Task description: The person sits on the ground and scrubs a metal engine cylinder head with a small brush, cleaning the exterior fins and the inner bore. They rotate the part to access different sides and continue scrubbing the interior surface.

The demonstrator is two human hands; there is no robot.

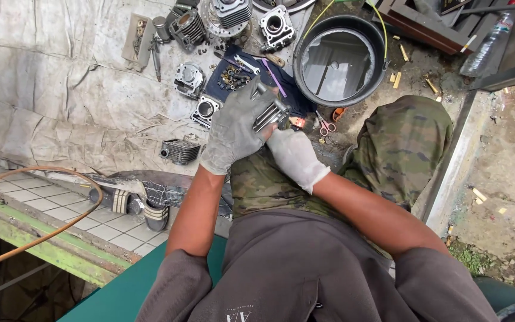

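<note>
My left hand (233, 128), in a dirty grey glove, grips a finned metal engine cylinder (271, 113) held up in front of me. My right hand (296, 156), in a white glove, presses against the underside of the same cylinder, just right of the left hand. Both hands hover above my camouflage-trousered knees (400, 140). Below the cylinder lies a dark blue cloth (242, 74) with small brass parts and a wrench on it.
Several more engine cylinders and heads (189, 77) lie on a grey tarp (61, 95); one finned cylinder (180, 151) rests near my left knee. A black bucket (341, 59) holds liquid. Orange-handled scissors (328, 125), an orange hose (43, 235), a plastic bottle (489, 43) and tiled step (49, 206) surround me.
</note>
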